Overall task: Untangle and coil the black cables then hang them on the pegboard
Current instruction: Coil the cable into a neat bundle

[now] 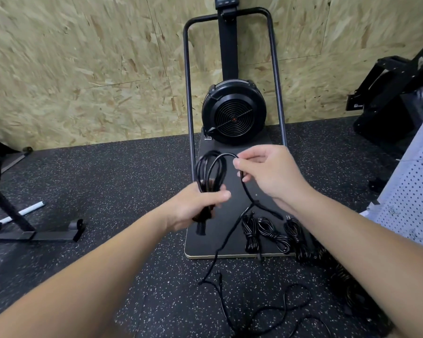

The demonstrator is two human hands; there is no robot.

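Note:
My left hand grips a bunch of black cable loops that stand up above the fist. From the loops one strand arches right into my right hand, which pinches it between thumb and fingers. Below that hand the loose cable trails down across the black board and snakes over the floor. Three coiled black cable bundles lie on the board's near right part, and more black cable is partly hidden under my right forearm. The white pegboard leans at the right edge.
A black fan machine in a metal frame stands against the chipboard wall, on a black board over the speckled rubber floor. A black equipment foot with a white tube lies at the left. Another black machine stands at the right.

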